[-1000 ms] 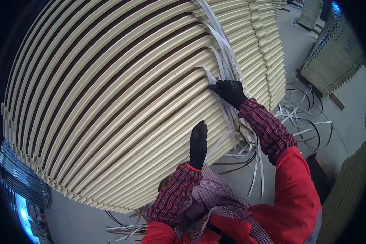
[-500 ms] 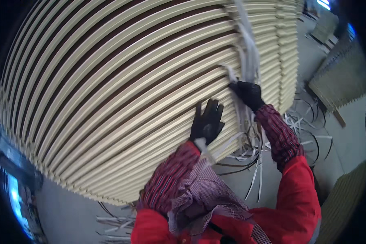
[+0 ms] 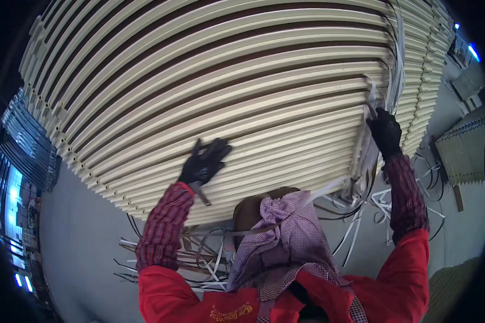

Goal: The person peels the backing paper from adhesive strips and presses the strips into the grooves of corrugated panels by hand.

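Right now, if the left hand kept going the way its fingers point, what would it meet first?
The left hand, gloved with fingers spread, points up and right onto the stack of cream slats. It would meet those slats first; it looks to be touching them or nearly so, though depth is unclear.

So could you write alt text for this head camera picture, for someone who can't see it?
Two black-gloved hands work on a big stack of long cream ribbed slats: the right hand grips white strapping bands at its end, and the left hand lies spread on the slats. Cut strap pieces litter the grey floor below.
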### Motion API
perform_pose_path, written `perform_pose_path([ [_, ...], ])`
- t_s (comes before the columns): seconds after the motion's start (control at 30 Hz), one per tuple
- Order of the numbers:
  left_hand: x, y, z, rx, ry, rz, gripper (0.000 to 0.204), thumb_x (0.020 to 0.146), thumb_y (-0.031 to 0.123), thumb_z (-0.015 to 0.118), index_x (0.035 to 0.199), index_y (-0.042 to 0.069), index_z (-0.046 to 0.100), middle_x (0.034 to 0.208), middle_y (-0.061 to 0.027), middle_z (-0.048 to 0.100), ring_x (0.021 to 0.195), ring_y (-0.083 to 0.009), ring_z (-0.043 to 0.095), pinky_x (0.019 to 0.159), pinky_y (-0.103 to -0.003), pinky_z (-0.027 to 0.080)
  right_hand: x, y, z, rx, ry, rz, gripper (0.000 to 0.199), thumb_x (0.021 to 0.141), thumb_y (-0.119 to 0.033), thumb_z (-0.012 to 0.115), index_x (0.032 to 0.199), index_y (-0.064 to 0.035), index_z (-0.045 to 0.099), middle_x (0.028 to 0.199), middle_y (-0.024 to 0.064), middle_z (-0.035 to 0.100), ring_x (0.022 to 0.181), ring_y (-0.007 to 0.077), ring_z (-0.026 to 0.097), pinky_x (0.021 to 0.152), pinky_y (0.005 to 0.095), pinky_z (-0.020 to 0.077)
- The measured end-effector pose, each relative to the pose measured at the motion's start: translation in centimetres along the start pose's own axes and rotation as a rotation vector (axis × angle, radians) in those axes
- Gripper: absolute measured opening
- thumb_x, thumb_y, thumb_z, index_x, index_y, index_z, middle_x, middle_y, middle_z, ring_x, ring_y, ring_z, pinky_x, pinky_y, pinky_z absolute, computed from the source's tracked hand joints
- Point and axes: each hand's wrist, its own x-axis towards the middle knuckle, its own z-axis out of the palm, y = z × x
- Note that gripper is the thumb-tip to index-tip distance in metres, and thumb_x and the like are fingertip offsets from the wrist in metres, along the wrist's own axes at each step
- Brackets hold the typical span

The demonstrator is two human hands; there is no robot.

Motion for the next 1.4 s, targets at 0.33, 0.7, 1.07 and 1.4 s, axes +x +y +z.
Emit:
perform_pose_path([
  [0.33,-20.6,-3.2,2.4,-0.064,-0.664,-1.02,0.053,0.091,0.032,0.038,0.138,0.01,0.031,0.142,-0.0087,0.032,0.133,-0.024,0.026,0.109,-0.047,0.015,-22.0,-21.9,0.0,0.553,-0.444,-0.826,0.034,0.075,-0.033,0.057,0.102,-0.0131,0.058,0.097,0.0066,0.057,0.097,0.0255,0.051,0.098,0.0534,0.0253],
  [0.7,-13.4,16.0,-15.6,-3.178,-0.265,-0.579,0.046,0.091,0.032,0.049,0.125,0.001,0.047,0.12,-0.0113,0.054,0.101,-0.0181,0.055,0.088,-0.032,0.044,-19.2,-23.8,-3.8,0.606,-0.586,-0.792,0.019,0.077,-0.026,0.059,0.077,-0.0079,0.065,0.07,0.0108,0.06,0.066,0.03,0.058,0.061,0.0401,0.0462],
  [1.07,-8.3,17.8,-11.4,-2.161,0.638,-1.047,0.032,0.091,0.021,0.05,0.114,0.0,0.05,0.09,-0.0061,0.06,0.08,-0.0125,0.056,0.066,-0.026,0.046,-21.7,5.5,-5.8,0.439,-0.903,-0.204,0.046,0.082,-0.009,0.056,0.127,-0.0049,0.045,0.118,0.014,0.055,0.108,0.0257,0.053,0.086,0.0371,0.0438],
  [1.4,-5.8,15.6,-15.0,-2.292,0.242,-1.162,0.026,0.091,0.025,0.048,0.101,0.003,0.057,0.07,-0.0029,0.056,0.055,-0.0103,0.05,0.049,-0.026,0.041,-24.8,-8.1,-6.1,0.388,-0.839,-0.161,0.032,0.079,-0.001,0.053,0.11,-0.0038,0.058,0.09,0.0103,0.067,0.071,0.0186,0.064,0.064,0.0327,0.0496],
])
